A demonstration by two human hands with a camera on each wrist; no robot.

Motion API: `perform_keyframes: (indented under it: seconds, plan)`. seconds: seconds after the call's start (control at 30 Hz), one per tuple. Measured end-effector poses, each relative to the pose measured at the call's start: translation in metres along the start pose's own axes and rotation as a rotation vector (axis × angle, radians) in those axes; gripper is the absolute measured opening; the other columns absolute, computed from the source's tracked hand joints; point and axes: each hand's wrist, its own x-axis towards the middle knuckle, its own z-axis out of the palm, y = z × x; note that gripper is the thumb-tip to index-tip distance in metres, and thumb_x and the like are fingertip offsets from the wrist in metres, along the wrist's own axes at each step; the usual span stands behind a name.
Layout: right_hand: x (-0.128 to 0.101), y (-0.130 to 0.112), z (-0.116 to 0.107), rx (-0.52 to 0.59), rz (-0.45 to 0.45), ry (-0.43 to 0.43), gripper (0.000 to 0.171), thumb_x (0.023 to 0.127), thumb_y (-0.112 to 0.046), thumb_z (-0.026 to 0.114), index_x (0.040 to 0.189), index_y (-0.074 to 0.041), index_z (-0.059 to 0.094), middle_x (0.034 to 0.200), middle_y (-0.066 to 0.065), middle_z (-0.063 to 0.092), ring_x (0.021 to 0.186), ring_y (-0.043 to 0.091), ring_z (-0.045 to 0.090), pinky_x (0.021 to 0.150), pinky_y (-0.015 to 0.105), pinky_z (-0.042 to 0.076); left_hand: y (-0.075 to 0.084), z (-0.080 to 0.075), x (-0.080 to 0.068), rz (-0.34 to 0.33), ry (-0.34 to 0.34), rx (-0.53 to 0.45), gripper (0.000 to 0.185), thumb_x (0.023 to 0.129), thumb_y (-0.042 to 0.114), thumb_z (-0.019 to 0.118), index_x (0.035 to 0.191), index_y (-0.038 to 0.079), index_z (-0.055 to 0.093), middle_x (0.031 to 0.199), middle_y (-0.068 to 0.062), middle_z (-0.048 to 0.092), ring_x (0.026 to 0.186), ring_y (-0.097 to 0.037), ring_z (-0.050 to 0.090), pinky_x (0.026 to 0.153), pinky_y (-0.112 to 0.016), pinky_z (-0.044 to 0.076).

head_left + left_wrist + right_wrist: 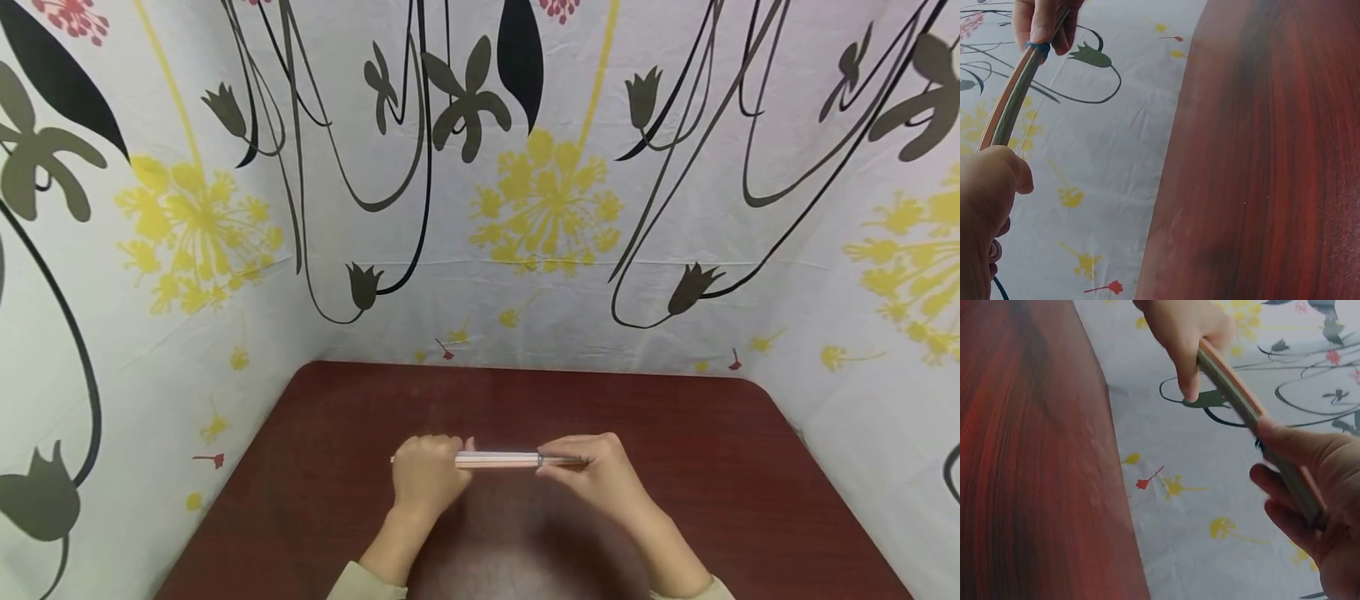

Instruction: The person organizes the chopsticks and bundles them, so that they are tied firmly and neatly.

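Note:
Both hands hold one pale pen (498,459) level above the dark red table (675,433). My left hand (426,477) grips its left end in a fist, with a short tip sticking out past the knuckles. My right hand (592,471) pinches the other end, near a blue band. In the left wrist view the pen (1013,100) runs from my left hand (988,187) up to my right hand's fingers (1041,22). In the right wrist view my right hand (1310,487) holds the pen (1241,400), and my left hand (1188,331) grips its far end.
A white cloth printed with yellow flowers and dark stems (540,200) hangs round the table on the left, back and right. The table's far edge (525,367) meets the cloth. Cream sleeves (360,583) show at the bottom of the head view.

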Motion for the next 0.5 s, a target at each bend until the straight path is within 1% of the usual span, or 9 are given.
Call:
perform_keyframes:
  seconds: [0.03,0.07,0.1,0.17,0.2,0.3,0.4,0.47,0.5]
  plan:
    - [0.001,-0.002,0.002,-0.047,-0.025,0.006,0.027,0.065,0.002,0.09,0.089,-0.003,0.079,0.084,0.007,0.077,0.072,0.011,0.075,0.066,0.02,0.057,0.002,0.0,0.0,-0.003,-0.008,0.005,0.039,0.074,0.026,0.074,0.047,0.018,0.048,0.043,0.004,0.048,0.035,-0.018,0.044,0.04,-0.031,0.034]
    - [0.002,-0.004,0.004,-0.1,-0.052,0.012,0.028,0.063,0.002,0.091,0.088,-0.003,0.078,0.083,0.006,0.076,0.07,0.01,0.074,0.068,0.022,0.057,0.003,0.001,0.0,-0.007,-0.017,0.007,0.038,0.074,0.026,0.074,0.047,0.018,0.049,0.043,0.004,0.047,0.035,-0.018,0.044,0.04,-0.031,0.034]
    - [0.003,-0.005,0.006,-0.145,-0.076,0.008,0.029,0.062,0.0,0.091,0.087,-0.005,0.078,0.082,0.004,0.076,0.068,0.008,0.073,0.068,0.02,0.057,0.005,0.001,-0.001,-0.007,-0.026,0.011,0.038,0.074,0.026,0.075,0.047,0.018,0.049,0.043,0.004,0.047,0.035,-0.018,0.044,0.04,-0.031,0.034]
    - [0.004,-0.008,0.01,-0.218,-0.12,-0.024,0.029,0.063,-0.003,0.091,0.088,-0.009,0.076,0.081,-0.001,0.075,0.067,0.004,0.07,0.07,0.021,0.056,0.008,0.002,0.0,0.005,-0.045,0.014,0.039,0.073,0.026,0.077,0.047,0.018,0.049,0.043,0.004,0.046,0.035,-0.017,0.043,0.04,-0.031,0.035]
    - [0.004,-0.009,0.012,-0.233,-0.132,-0.045,0.029,0.065,-0.005,0.091,0.089,-0.01,0.076,0.082,-0.003,0.074,0.067,0.002,0.068,0.072,0.022,0.057,0.01,0.002,0.0,0.011,-0.05,0.016,0.039,0.072,0.026,0.078,0.047,0.018,0.049,0.043,0.005,0.045,0.035,-0.017,0.043,0.04,-0.031,0.035]
    - [0.004,-0.01,0.014,-0.215,-0.13,-0.085,0.032,0.067,-0.007,0.09,0.095,-0.008,0.076,0.086,-0.001,0.075,0.071,0.004,0.068,0.069,0.019,0.055,0.013,0.002,0.0,0.028,-0.062,0.021,0.04,0.07,0.026,0.08,0.047,0.019,0.048,0.043,0.005,0.045,0.035,-0.018,0.044,0.039,-0.031,0.035]
    - [0.003,-0.011,0.009,-0.186,-0.102,-0.071,0.036,0.065,-0.004,0.091,0.098,-0.003,0.076,0.09,0.006,0.076,0.076,0.011,0.073,0.07,0.018,0.055,0.011,0.001,-0.002,0.023,-0.06,0.013,0.04,0.07,0.024,0.079,0.047,0.018,0.048,0.042,0.005,0.045,0.034,-0.018,0.043,0.038,-0.031,0.034]
    - [0.003,-0.011,0.003,-0.169,-0.091,-0.064,0.035,0.064,-0.001,0.091,0.096,-0.002,0.076,0.089,0.007,0.076,0.075,0.013,0.074,0.067,0.016,0.055,0.009,0.001,-0.003,0.015,-0.047,0.004,0.038,0.071,0.023,0.077,0.047,0.018,0.049,0.043,0.005,0.045,0.034,-0.018,0.043,0.038,-0.031,0.033]
    - [0.004,-0.011,0.001,-0.176,-0.093,-0.071,0.032,0.065,0.0,0.09,0.094,-0.003,0.076,0.087,0.005,0.076,0.073,0.011,0.073,0.066,0.016,0.055,0.008,0.001,-0.003,0.014,-0.04,0.002,0.038,0.072,0.022,0.077,0.047,0.017,0.049,0.043,0.005,0.045,0.034,-0.018,0.043,0.038,-0.031,0.033]
